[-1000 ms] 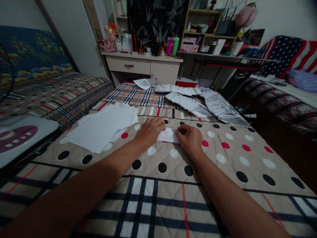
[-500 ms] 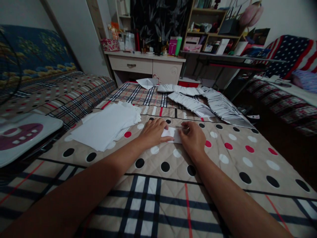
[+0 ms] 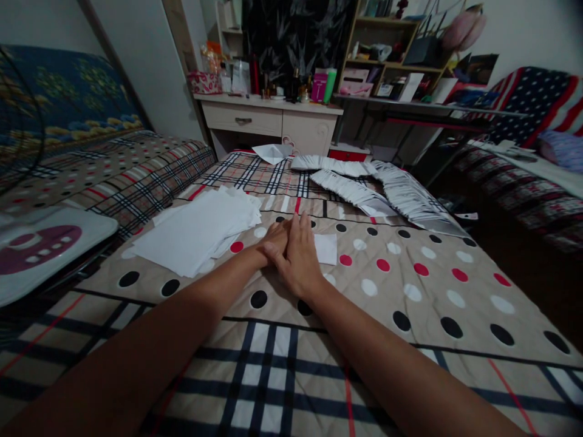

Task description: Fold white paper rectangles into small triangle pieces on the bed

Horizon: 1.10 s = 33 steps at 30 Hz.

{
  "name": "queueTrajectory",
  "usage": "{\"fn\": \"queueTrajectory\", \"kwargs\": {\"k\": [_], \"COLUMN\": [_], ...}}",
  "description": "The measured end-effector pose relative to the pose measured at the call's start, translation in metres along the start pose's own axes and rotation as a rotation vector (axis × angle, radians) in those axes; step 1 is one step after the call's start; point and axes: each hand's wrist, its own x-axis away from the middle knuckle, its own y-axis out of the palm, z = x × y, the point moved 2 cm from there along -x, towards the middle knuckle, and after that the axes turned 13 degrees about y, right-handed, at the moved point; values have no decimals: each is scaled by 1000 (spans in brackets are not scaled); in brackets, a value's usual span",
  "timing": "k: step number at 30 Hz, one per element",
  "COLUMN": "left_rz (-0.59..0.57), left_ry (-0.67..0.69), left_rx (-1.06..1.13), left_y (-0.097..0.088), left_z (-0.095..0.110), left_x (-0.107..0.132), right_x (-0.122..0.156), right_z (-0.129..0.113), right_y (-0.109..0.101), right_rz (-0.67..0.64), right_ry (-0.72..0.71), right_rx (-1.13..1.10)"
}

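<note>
A small white piece of folded paper (image 3: 326, 249) lies flat on the dotted bedspread. My right hand (image 3: 301, 258) is stretched out flat over the paper's left part, fingers pointing away from me and its thumb reaching across my left hand. Partly beneath it, my left hand (image 3: 275, 238) rests at the paper's left end, with most of its fingers hidden. To the left is a loose pile of white sheets (image 3: 191, 227). Farther back, long overlapping rows of folded white papers (image 3: 405, 191) lie on the bed.
One white sheet (image 3: 272, 153) lies near the bed's far edge. A white and purple plastic-looking item (image 3: 98, 226) stands at the left. Beyond the bed are a white dresser (image 3: 259, 121) with bottles and boxes, and a desk with shelves (image 3: 387, 64).
My right hand has moved left from the paper's right end and now lies flat over its left part, overlapping my left hand. The paper's right end is uncovered.
</note>
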Motion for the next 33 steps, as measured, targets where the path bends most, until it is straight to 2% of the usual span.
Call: {"fn": "queueTrajectory", "kwargs": {"k": [3, 5, 9, 12, 16, 21, 24, 27, 30, 33], "left_rz": [-81, -82, 26, 105, 204, 245, 260, 310, 412, 557], "left_ry": [6, 35, 102, 47, -59, -105, -113, -139, -155, -191], "left_rx": [-29, -28, 35, 41, 41, 52, 116, 248, 450, 639], "left_y": [-7, -12, -20, -20, -18, -17, -16, -16, -15, -16], "left_z": [5, 8, 6, -1, -9, -10, -12, -13, -11, -7], "left_x": [4, 7, 10, 10, 5, 0, 0, 1, 1, 0], "right_x": [6, 12, 19, 20, 20, 19, 17, 12, 8, 6], "right_z": [14, 25, 47, 60, 67, 66, 69, 76, 81, 80], "right_y": [-12, -22, -43, -53, -55, -52, -52, -56, -61, -64], "right_rz": [-88, -128, -174, -158, -114, -99, -50, 69, 178, 160], "right_ry": [42, 52, 1, -38, -46, -42, -33, 41, 158, 232], "right_rx": [133, 231, 388, 457, 471, 437, 335, 112, -243, -515]}}
